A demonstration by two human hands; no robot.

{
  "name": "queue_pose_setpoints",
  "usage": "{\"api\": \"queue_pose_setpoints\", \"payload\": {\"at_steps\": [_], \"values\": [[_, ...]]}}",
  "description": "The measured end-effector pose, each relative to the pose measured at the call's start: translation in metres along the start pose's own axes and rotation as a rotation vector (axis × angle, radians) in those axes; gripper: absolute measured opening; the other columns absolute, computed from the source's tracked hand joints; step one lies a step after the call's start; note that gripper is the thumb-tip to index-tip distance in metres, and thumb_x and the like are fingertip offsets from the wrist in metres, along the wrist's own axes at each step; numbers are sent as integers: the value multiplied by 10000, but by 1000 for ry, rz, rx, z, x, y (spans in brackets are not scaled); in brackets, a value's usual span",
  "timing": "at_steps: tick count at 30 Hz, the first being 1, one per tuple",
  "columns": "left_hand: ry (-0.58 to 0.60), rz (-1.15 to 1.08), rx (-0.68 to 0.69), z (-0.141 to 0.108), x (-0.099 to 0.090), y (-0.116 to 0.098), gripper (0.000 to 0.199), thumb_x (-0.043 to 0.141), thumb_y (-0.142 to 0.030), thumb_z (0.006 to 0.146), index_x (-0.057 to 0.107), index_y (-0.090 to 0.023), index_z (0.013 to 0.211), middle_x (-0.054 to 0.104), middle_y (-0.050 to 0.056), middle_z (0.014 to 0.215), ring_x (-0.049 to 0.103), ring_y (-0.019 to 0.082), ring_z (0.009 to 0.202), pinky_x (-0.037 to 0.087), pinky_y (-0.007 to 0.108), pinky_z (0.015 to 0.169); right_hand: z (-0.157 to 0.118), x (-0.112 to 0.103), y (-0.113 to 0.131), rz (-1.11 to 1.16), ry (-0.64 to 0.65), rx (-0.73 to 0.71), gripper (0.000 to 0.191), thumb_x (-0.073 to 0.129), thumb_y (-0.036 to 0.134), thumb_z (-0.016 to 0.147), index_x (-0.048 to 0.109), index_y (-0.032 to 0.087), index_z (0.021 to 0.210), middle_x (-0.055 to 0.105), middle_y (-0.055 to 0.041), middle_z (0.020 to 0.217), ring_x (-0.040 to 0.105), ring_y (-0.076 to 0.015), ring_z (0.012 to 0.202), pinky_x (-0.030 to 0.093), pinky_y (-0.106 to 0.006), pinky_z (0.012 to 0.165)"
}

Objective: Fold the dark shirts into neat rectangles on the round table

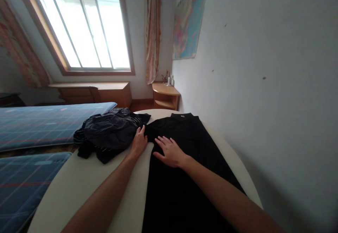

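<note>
A black collared shirt (182, 187) lies spread on a round, pale table (105, 187), its collar with a small light label at the far end. My left hand (139, 142) is at the end of the shirt's left-side sleeve, its thumb and fingers closed on the cloth. Flat on the shirt's upper body rests my right hand (170, 152), fingers stretched and slightly apart. Just left of my left hand sits a crumpled heap of dark clothes (109, 129), some with thin white stripes.
Two blue plaid mattresses (39, 123) lie along the left side of the table. A white wall (264, 120) runs close on the right. Beyond the table are a wooden corner shelf (166, 90), a low wooden desk (113, 88) and a bright window (87, 32).
</note>
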State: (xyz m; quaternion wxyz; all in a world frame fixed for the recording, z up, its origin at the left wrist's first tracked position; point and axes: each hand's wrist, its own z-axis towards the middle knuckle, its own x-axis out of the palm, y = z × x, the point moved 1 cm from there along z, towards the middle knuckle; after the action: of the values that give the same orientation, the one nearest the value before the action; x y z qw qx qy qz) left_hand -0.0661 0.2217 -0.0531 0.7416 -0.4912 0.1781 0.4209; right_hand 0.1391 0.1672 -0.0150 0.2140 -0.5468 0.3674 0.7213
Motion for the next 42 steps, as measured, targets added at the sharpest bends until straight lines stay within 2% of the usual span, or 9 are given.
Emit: {"api": "queue_pose_setpoints", "payload": {"at_steps": [5, 8, 12, 15, 19, 23, 31, 36, 42], "values": [[-40, -15, 1, 4, -9, 0, 578, 488, -72, 863, 464, -118, 1439, 461, 147, 1464, 416, 267, 1390, 354, 382, 1165, -6, 12, 20, 79, 107, -175, 730, 417, 660, 923, 337, 256, 1526, 248, -91, 1611, 140, -336, 1494, 82, -573, 1189], [-75, -12, 46, 1, -15, -12, 562, 471, -86, 883, 472, -164, 1440, 475, 115, 1464, 451, 247, 1363, 361, 383, 1162, -2, 7, 15, 180, 65, -145, 652, 488, 565, 930, 416, 215, 1476, 402, -112, 1541, 269, -305, 1461, 171, -512, 1190], [3, 21, 247, -11, -20, -35, 556, 422, -71, 904, 482, -218, 1437, 472, 71, 1481, 458, 219, 1353, 376, 359, 1148, 12, -7, -3, 430, -196, 149, 387, 384, 364, 996, 548, 176, 1293, 687, -104, 1197, 627, -201, 1138, 432, -324, 1012], [178, 40, 438, -24, -20, -49, 595, 405, -8, 858, 549, -271, 1372, 494, 23, 1468, 475, 198, 1328, 394, 341, 1128, 21, -17, -23, 569, -378, 416, 429, 295, 453, 1017, 537, 196, 1261, 726, -82, 1057, 680, -199, 996, 477, -307, 911], [356, 6, 589, -36, -20, -59, 493, 423, -7, 833, 649, -273, 1181, 549, 3, 1406, 539, 194, 1240, 436, 346, 1078, 29, -20, -47, 570, -412, 595, 515, 417, 540, 964, 507, 170, 1311, 722, -102, 1030, 689, -223, 956, 487, -318, 880], [310, 4, 508, -41, -24, -59, 391, 531, -76, 819, 614, -255, 1157, 549, 35, 1389, 525, 230, 1240, 424, 386, 1079, 32, -11, -60, 415, -365, 553, 383, 622, 313, 863, 595, 222, 1234, 709, -68, 1059, 678, -209, 981, 489, -305, 889], [251, 59, 327, -39, -24, -47, 416, 550, -83, 765, 589, -239, 1149, 619, 66, 1219, 564, 239, 1143, 429, 374, 1028, 26, -8, -73, 404, -528, 529, 269, 452, 265, 925, 641, 209, 1109, 701, -66, 1123, 644, -198, 1065, 475, -322, 963], [223, 64, 267, -37, -21, -41, 257, 513, -94, 818, 648, -257, 963, 668, 35, 1030, 613, 213, 1018, 462, 320, 930, 23, -6, -68, 293, -447, 503, 366, 522, 198, 858, 609, 236, 1212, 639, -61, 1236, 608, -208, 1118, 446, -356, 1006], [208, 146, 210, -37, -20, -43, 167, 558, -131, 807, 669, -234, 878, 673, 44, 981, 619, 219, 974, 457, 316, 892, 37, -12, -61, 107, -316, 541, 350, 558, 208, 791, 681, 266, 1113, 607, -53, 1300, 507, -288, 1217, 410, -461, 1015]]}}
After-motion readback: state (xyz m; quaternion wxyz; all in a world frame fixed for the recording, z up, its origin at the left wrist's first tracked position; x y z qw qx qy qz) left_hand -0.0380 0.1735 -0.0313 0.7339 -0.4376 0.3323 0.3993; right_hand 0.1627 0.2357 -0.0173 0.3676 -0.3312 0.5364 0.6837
